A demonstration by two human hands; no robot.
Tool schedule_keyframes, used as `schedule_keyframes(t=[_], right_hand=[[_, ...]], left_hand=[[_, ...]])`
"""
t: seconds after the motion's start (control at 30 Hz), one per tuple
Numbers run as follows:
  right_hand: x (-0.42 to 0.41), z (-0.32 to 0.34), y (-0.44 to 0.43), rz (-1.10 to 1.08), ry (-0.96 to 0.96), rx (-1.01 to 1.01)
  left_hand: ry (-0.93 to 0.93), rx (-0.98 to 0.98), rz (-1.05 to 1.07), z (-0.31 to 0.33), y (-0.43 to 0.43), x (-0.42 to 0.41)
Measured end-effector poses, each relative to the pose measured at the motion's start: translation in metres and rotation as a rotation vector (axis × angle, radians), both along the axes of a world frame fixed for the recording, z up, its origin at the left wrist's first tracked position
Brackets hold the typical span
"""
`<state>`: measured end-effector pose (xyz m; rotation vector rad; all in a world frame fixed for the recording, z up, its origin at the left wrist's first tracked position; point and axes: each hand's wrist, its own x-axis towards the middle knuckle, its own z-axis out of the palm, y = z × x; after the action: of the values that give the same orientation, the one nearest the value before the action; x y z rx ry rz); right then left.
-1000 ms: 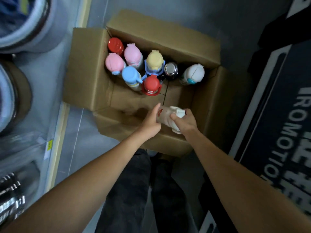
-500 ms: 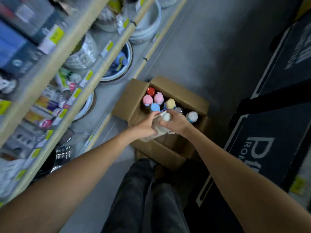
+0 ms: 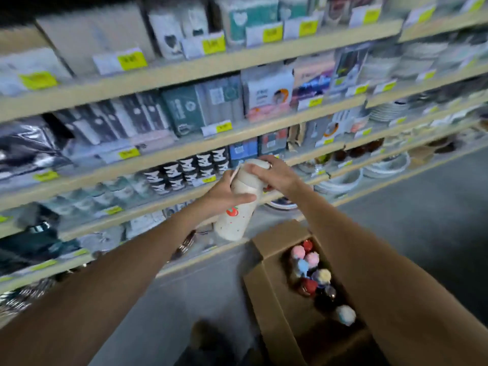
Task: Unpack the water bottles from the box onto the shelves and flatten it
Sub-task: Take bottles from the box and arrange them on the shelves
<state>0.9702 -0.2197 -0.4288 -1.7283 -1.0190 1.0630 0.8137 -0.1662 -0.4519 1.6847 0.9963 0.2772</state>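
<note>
Up by shelf (image 3: pixel 171 151) edge, my left hand (image 3: pixel 224 194) wraps white bottle (image 3: pixel 237 220), my right hand (image 3: pixel 277 175) grips its cap (image 3: pixel 252 163). Step: bottle to shelf. Next I need free spot, stand it up. More bottles (image 3: pixel 311 273) in box (image 3: pixel 266 299).

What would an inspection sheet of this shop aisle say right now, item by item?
Surface: grey floor, open cardboard box standing on it.
Job's things: cream bottle held up before the shelves; several capped bottles upright in the box.
Clutter: nothing seen.
Hands: left hand grips the cream bottle's body; right hand holds its lid end.
Cables: nothing seen.
Surroundings: stocked shelves with yellow price tags; bowls lower right.
</note>
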Motion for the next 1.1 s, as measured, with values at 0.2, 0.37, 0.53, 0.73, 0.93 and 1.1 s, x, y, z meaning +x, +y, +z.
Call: schedule_keyframes(t=[0.2, 0.37, 0.53, 0.73, 0.93, 1.1], right_hand=[[-0.087, 0.078, 0.059, 0.246, 0.093, 0.162], [-0.179, 0.115, 0.098, 0.525, 0.095, 0.097], [-0.299, 0.138, 0.122, 0.84, 0.105, 0.01], [-0.46, 0.178, 0.127, 0.919, -0.078, 0.137], [-0.605, 0.227, 0.134, 0.852, -0.258, 0.342], [-0.703, 0.262, 0.151, 0.912, -0.345, 0.497]], left_hand=[[-0.108, 0.109, 0.207, 0.087, 0.033, -0.101], [-0.251, 0.115, 0.453, 0.134, 0.04, -0.196], [-0.573, 0.049, 0.693, 0.171, 0.039, -0.319], [-0.753, 0.026, 0.838, 0.205, 0.03, -0.463], [-0.662, 0.078, 0.844, 0.238, 0.025, -0.598], [-0.758, 0.147, 0.898, 0.264, 0.033, -0.689]])
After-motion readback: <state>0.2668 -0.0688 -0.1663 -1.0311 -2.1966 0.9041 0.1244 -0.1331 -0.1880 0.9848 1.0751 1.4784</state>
